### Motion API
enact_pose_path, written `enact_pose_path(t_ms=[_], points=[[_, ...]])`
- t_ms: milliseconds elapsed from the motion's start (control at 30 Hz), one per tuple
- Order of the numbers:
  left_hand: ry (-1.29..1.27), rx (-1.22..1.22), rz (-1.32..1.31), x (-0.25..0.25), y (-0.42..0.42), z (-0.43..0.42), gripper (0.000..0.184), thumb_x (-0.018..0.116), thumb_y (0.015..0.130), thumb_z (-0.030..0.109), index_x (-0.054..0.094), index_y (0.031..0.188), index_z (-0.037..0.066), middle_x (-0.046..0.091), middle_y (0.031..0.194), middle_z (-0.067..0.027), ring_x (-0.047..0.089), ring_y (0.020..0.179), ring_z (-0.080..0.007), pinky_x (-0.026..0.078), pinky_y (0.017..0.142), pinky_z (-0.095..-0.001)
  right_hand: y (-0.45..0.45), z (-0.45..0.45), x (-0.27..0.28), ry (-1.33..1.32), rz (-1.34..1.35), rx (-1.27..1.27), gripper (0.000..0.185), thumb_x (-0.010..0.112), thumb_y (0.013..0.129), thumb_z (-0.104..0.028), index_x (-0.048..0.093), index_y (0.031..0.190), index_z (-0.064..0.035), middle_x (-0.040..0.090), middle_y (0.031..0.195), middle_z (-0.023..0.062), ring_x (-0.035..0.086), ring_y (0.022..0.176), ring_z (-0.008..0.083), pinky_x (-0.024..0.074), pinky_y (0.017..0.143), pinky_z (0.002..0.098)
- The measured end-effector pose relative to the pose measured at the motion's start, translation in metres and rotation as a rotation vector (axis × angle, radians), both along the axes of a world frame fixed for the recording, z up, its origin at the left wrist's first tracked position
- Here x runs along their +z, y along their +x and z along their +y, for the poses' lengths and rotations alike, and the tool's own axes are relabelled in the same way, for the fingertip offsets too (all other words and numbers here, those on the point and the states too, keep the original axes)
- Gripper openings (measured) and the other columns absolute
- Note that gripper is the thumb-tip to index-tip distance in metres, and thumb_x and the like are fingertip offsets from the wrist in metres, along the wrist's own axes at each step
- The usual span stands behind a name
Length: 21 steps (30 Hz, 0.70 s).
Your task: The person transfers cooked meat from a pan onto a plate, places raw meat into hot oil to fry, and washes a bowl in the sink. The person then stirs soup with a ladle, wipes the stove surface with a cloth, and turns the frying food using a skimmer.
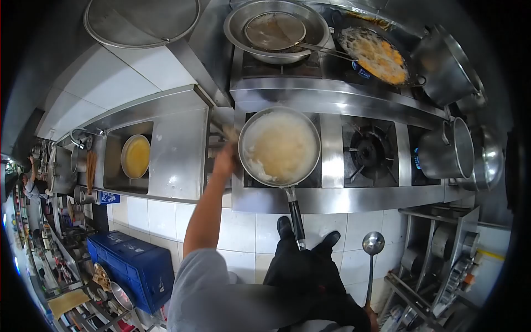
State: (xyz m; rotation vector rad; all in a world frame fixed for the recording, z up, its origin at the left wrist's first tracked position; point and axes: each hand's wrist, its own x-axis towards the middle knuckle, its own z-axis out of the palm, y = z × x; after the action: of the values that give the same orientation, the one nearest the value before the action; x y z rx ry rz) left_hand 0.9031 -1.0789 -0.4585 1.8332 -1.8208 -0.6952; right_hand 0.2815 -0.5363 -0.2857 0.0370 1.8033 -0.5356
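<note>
A long-handled frying pan (292, 184) full of foamy, pale yellow liquid (282, 146) sits on the near left burner, its black handle pointing towards me. My left hand (224, 157) is stretched out just left of the pan, over the gap between stove and sink counter; its fingers are smeared by motion, and I cannot make out whether they hold anything. Low at the right, my right hand (371, 319) is closed round the handle of a metal ladle (373, 243), whose bowl hangs over the floor tiles.
Behind, a wok (376, 55) bubbles with orange pieces beside a metal basin (238, 33) with a strainer (275, 30). Pots (451, 146) stand at the right. A sink (113, 166) at the left holds a bowl of yellow liquid (136, 156). A blue crate (130, 271) stands below. Another person (36, 185) is far left.
</note>
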Motion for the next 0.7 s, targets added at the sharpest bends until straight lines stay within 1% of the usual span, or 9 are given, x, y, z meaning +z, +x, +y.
enact_pose_path(t_ms=[67, 133, 233, 300, 333, 367, 467, 533, 700], points=[[-0.160, -0.160, -0.276, 0.021, -0.020, 0.088, 0.047, 0.050, 0.073, -0.006, 0.063, 0.115, 0.010, 0.056, 0.121, -0.0149, 0.057, 0.101, -0.0390, 0.050, 0.085, -0.0452, 0.000, -0.002, 0.003, -0.012, 0.006, -0.001, 0.018, 0.060, 0.076, -0.004, 0.048, 0.086, -0.0129, 0.045, 0.061, -0.0024, 0.047, 0.047, 0.0119, 0.0396, 0.042, 0.0226], [-0.124, -0.131, -0.292, 0.011, -0.021, 0.173, 0.044, 0.050, 0.072, -0.007, 0.065, 0.109, 0.011, 0.056, 0.119, -0.0179, 0.058, 0.096, -0.0393, 0.050, 0.081, -0.0462, -0.008, 0.015, -0.011, -0.002, -0.017, -0.100, 0.020, 0.060, 0.077, -0.005, 0.046, 0.089, -0.0140, 0.044, 0.062, -0.0025, 0.047, 0.048, 0.0110, 0.0393, 0.041, 0.0216], [0.149, 0.006, -0.140, 0.062, -0.032, 0.247, 0.030, 0.060, 0.075, 0.002, 0.065, 0.104, 0.009, 0.064, 0.092, -0.0189, 0.061, 0.082, -0.0391, 0.050, 0.075, -0.0458, -0.014, 0.038, -0.019, -0.196, -0.033, -0.125, 0.023, 0.060, 0.077, -0.005, 0.044, 0.091, -0.0154, 0.043, 0.061, -0.0019, 0.047, 0.051, 0.0102, 0.0417, 0.043, 0.0239], [0.300, 0.229, -0.032, 0.075, -0.026, 0.284, 0.028, 0.068, 0.072, 0.013, 0.067, 0.099, 0.008, 0.066, 0.086, -0.0171, 0.064, 0.083, -0.0347, 0.051, 0.073, -0.0395, 0.002, 0.016, 0.018, -0.051, 0.110, 0.004, 0.024, 0.060, 0.076, -0.003, 0.044, 0.090, -0.0156, 0.043, 0.062, -0.0007, 0.047, 0.051, 0.0113, 0.0435, 0.046, 0.0260], [0.299, 0.313, 0.103, 0.064, -0.013, 0.300, 0.030, 0.065, 0.073, 0.011, 0.066, 0.101, 0.004, 0.068, 0.088, -0.0154, 0.066, 0.082, -0.0277, 0.051, 0.075, -0.0353, -0.027, 0.070, -0.027, -0.360, 0.059, 0.152, 0.026, 0.059, 0.075, -0.002, 0.043, 0.090, -0.0147, 0.044, 0.064, 0.0003, 0.047, 0.051, 0.0129, 0.0432, 0.043, 0.0266], [0.323, 0.472, 0.260, 0.080, -0.016, 0.302, 0.028, 0.060, 0.075, 0.007, 0.065, 0.101, -0.001, 0.068, 0.091, -0.0131, 0.065, 0.083, -0.0225, 0.050, 0.077, -0.0329, -0.015, 0.043, 0.005, -0.094, 0.082, -0.017, 0.026, 0.058, 0.073, 0.000, 0.043, 0.089, -0.0130, 0.044, 0.064, 0.0008, 0.045, 0.048, 0.0146, 0.0429, 0.039, 0.0282], [0.280, 0.684, 0.777, 0.113, -0.013, 0.289, 0.028, 0.049, 0.080, 0.004, 0.061, 0.104, -0.003, 0.066, 0.095, -0.0087, 0.062, 0.086, -0.0188, 0.050, 0.076, -0.0302, -0.027, 0.033, 0.021, -0.158, 0.112, 0.076, 0.024, 0.057, 0.074, 0.001, 0.043, 0.089, -0.0116, 0.044, 0.062, 0.0014, 0.044, 0.045, 0.0148, 0.0430, 0.036, 0.0299], [0.190, 0.678, 0.969, 0.149, -0.024, 0.259, 0.028, 0.048, 0.082, 0.004, 0.059, 0.107, -0.001, 0.064, 0.097, -0.0078, 0.062, 0.086, -0.0182, 0.051, 0.076, -0.0306, -0.037, 0.002, 0.033, -0.221, -0.124, -0.264, 0.021, 0.059, 0.075, 0.000, 0.044, 0.083, -0.0115, 0.042, 0.058, 0.0021, 0.047, 0.048, 0.0156, 0.0414, 0.043, 0.0312], [0.247, 0.322, 1.181, 0.255, -0.102, 0.170, 0.029, 0.053, 0.082, 0.012, 0.059, 0.108, 0.001, 0.063, 0.097, -0.0068, 0.061, 0.086, -0.0178, 0.050, 0.076, -0.0307, -0.086, -0.111, 0.013, -0.313, 0.010, 0.109, 0.017, 0.059, 0.077, 0.001, 0.047, 0.083, -0.0077, 0.046, 0.064, 0.0029, 0.047, 0.050, 0.0139, 0.0460, 0.045, 0.0287]])
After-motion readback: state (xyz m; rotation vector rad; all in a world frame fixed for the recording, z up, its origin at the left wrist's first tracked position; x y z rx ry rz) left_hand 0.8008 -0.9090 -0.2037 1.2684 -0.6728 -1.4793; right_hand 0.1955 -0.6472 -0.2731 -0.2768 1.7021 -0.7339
